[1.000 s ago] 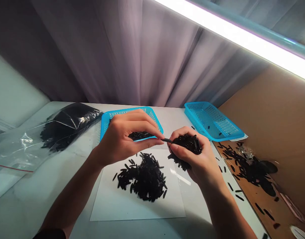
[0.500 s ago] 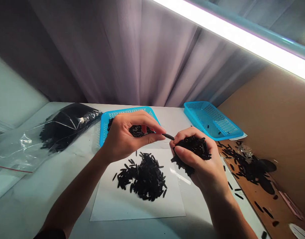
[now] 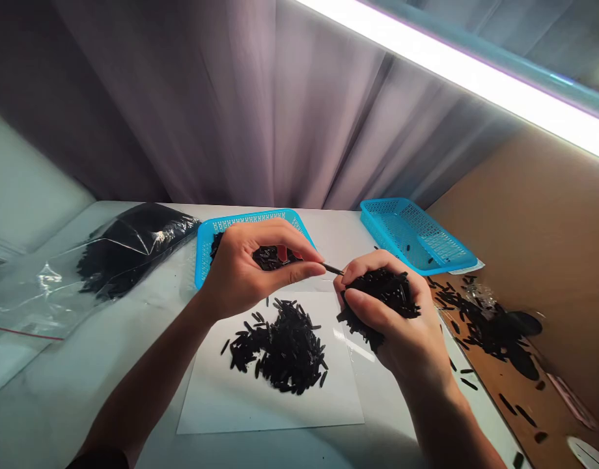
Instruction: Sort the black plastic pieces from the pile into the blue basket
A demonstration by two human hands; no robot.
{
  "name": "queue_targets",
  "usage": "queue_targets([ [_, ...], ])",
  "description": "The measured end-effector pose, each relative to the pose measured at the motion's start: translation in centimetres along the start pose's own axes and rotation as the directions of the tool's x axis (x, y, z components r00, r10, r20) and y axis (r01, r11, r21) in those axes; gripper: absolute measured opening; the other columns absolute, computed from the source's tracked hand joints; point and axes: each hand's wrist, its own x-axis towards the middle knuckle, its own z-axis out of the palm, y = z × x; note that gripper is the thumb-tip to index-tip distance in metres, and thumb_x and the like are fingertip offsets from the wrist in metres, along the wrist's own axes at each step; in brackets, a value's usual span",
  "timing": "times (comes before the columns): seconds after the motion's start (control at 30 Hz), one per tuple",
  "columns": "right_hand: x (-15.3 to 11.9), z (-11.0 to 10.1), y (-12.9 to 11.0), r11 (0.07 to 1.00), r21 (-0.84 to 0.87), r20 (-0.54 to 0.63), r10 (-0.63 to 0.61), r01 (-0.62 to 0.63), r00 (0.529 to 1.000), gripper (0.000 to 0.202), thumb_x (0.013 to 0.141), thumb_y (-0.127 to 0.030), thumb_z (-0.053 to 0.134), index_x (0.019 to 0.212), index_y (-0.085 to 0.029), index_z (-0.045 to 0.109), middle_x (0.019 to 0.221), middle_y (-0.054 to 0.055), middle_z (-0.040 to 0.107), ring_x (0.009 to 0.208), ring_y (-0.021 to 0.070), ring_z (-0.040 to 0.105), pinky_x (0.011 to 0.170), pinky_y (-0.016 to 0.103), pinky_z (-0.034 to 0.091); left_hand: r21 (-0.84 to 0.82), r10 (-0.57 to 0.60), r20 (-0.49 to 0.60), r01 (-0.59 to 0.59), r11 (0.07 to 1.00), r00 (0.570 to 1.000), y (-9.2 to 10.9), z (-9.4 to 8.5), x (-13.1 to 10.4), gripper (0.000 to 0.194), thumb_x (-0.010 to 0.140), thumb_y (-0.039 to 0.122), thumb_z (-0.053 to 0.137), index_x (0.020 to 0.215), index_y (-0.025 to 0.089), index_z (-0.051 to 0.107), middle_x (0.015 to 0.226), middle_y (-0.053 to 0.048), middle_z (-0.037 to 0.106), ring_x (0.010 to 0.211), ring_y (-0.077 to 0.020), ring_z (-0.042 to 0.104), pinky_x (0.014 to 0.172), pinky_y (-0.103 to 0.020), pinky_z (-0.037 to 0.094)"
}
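Note:
My left hand (image 3: 243, 270) pinches one end of a thin black strip (image 3: 334, 268) between thumb and fingertips. The strip's other end meets the fingertips of my right hand (image 3: 419, 345). That hand is curled around a clump of small black strips (image 3: 380, 293), whose ragged ends stick out between thumb and fingers. Below both hands, a loose pile of black strips (image 3: 290, 352) lies on a white sheet (image 3: 216, 410). Partly hidden behind my left hand is a blue basket (image 3: 200, 251) with more black strips in it.
To the left lies a clear plastic bag (image 3: 50, 280) filled with black pieces. Another blue basket (image 3: 426, 251) at the back right holds a few strips. Scattered strips and dark oval pieces (image 3: 521, 322) lie on the brown surface at right. A bright tube light (image 3: 456, 62) hangs above.
My right hand has shifted very slightly right with its clump, and the strip between the hands points a little differently. My left hand stays almost where it was.

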Motion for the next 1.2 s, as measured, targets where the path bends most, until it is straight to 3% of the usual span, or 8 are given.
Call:
queue_targets([
  [0.5, 0.0, 0.0, -0.2, 1.0, -0.021, 0.005, 0.0, 0.0, 1.0, 0.008, 0.079, -0.024, 0.078, 0.08, -0.023, 0.07, 0.074, 0.0, 0.066, 0.06, 0.0137, 0.053, 0.051, 0.026, 0.042, 0.033, 0.0, 0.003, 0.0, 0.999, 1.0, 0.2, 0.0, 0.1, 0.017, 0.087, 0.039, 0.081, 0.08, 0.025, 0.075, 0.076, 0.002, 0.076, 0.07, -0.0148, 0.067, 0.065, -0.033, 0.054],
  [0.7, -0.1, -0.1, -0.1, 1.0, -0.015, 0.004, -0.001, 0.002, 1.0, 0.007, 0.079, -0.024, 0.078, 0.08, -0.024, 0.07, 0.075, 0.0, 0.066, 0.06, 0.0133, 0.054, 0.052, 0.025, 0.042, 0.048, 0.004, 0.012, -0.005, 0.999, 1.0, 0.4, 0.2, 0.1, 0.014, 0.088, 0.032, 0.081, 0.078, 0.024, 0.075, 0.075, 0.003, 0.076, 0.071, -0.0143, 0.068, 0.065, -0.031, 0.054],
  [0.83, 0.1, -0.1, 0.1, 0.999, -0.038, -0.018, -0.006, 0.005, 1.0, 0.007, 0.079, -0.024, 0.077, 0.081, -0.023, 0.07, 0.075, -0.001, 0.065, 0.061, 0.0129, 0.053, 0.052, 0.024, 0.043, 0.301, -0.045, -0.227, 0.114, 0.947, 0.973, -1.1, 0.0, 0.2, 0.009, 0.086, 0.025, 0.081, 0.079, 0.022, 0.076, 0.077, 0.002, 0.077, 0.068, -0.0137, 0.067, 0.063, -0.029, 0.054],
  [0.93, 0.5, -0.1, 0.2, 0.999, -0.047, -0.009, 0.019, -0.019, 1.0, 0.008, 0.08, -0.026, 0.077, 0.081, -0.022, 0.069, 0.073, -0.001, 0.063, 0.058, 0.0127, 0.052, 0.05, 0.024, 0.042, 0.469, -0.001, -0.363, 0.184, 0.864, 0.932, -2.0, -0.5, 0.4, 0.013, 0.083, 0.017, 0.08, 0.095, 0.022, 0.078, 0.086, -0.001, 0.078, 0.077, -0.0162, 0.07, 0.066, -0.029, 0.054],
  [1.0, 0.6, 0.0, 0.4, 0.998, -0.041, 0.018, 0.047, -0.047, 0.999, 0.01, 0.08, -0.027, 0.078, 0.081, -0.022, 0.069, 0.071, -0.001, 0.061, 0.056, 0.0122, 0.05, 0.048, 0.023, 0.041, 0.446, 0.002, -0.272, 0.125, 0.886, 0.962, -1.7, -0.8, 0.4, 0.026, 0.084, 0.015, 0.078, 0.109, 0.021, 0.075, 0.092, -0.002, 0.077, 0.083, -0.0167, 0.071, 0.068, -0.028, 0.056],
  [1.07, 0.7, 0.1, 0.5, 0.997, -0.03, 0.055, 0.075, -0.073, 0.996, 0.013, 0.079, -0.028, 0.079, 0.081, -0.022, 0.069, 0.069, -0.002, 0.06, 0.055, 0.0118, 0.049, 0.047, 0.023, 0.04, 0.374, 0.046, -0.064, -0.019, 0.927, 0.997, -0.7, -0.8, 0.1, 0.033, 0.085, 0.016, 0.079, 0.116, 0.022, 0.073, 0.1, -0.003, 0.075, 0.09, -0.0169, 0.07, 0.076, -0.029, 0.058],
  [1.13, 0.7, 0.1, 0.6, 0.995, -0.01, 0.094, 0.098, -0.097, 0.991, 0.014, 0.078, -0.029, 0.08, 0.08, -0.021, 0.069, 0.068, -0.002, 0.059, 0.056, 0.0118, 0.049, 0.047, 0.023, 0.04, 0.304, 0.119, 0.151, -0.16, 0.939, 0.981, 0.4, -0.6, -0.2, 0.036, 0.086, 0.015, 0.079, 0.12, 0.025, 0.072, 0.107, -0.004, 0.073, 0.097, -0.018, 0.068, 0.086, -0.032, 0.058],
  [1.2, 0.7, 0.1, 0.7, 0.991, 0.031, 0.121, 0.123, -0.127, 0.985, 0.015, 0.078, -0.03, 0.08, 0.079, -0.021, 0.068, 0.068, -0.002, 0.059, 0.056, 0.0116, 0.048, 0.048, 0.023, 0.04, 0.269, 0.156, 0.259, -0.226, 0.936, 0.953, 1.0, -0.3, -0.4, 0.036, 0.088, 0.014, 0.078, 0.122, 0.025, 0.072, 0.108, -0.005, 0.072, 0.101, -0.0182, 0.067, 0.09, -0.033, 0.057],
])
